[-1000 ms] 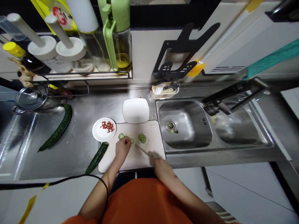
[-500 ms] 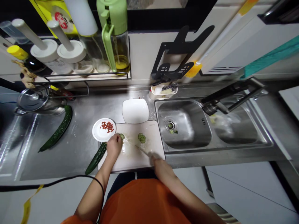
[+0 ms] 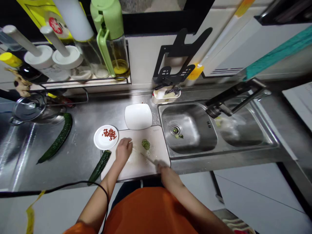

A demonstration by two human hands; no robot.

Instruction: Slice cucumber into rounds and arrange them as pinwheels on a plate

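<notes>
My left hand (image 3: 123, 149) lies on the white cutting board (image 3: 156, 155), fingers curled over its upper left part; what is under them is hidden. A few cucumber slices (image 3: 145, 144) lie just right of it. My right hand (image 3: 167, 174) at the board's front right edge grips a knife (image 3: 148, 158), whose blade points up-left over the board. A cut cucumber piece (image 3: 99, 166) lies against the board's left edge.
A small round plate (image 3: 101, 142) with red bits and an empty square white dish (image 3: 138, 116) sit behind the board. A whole cucumber (image 3: 55, 140) lies at left near a pot lid (image 3: 28, 108). Right of the board is a double sink (image 3: 190, 130) with a faucet (image 3: 231, 99).
My left hand moved left across the board and back a little. The cucumber slices near it are no longer visible on the left; the knife hand has barely moved.
</notes>
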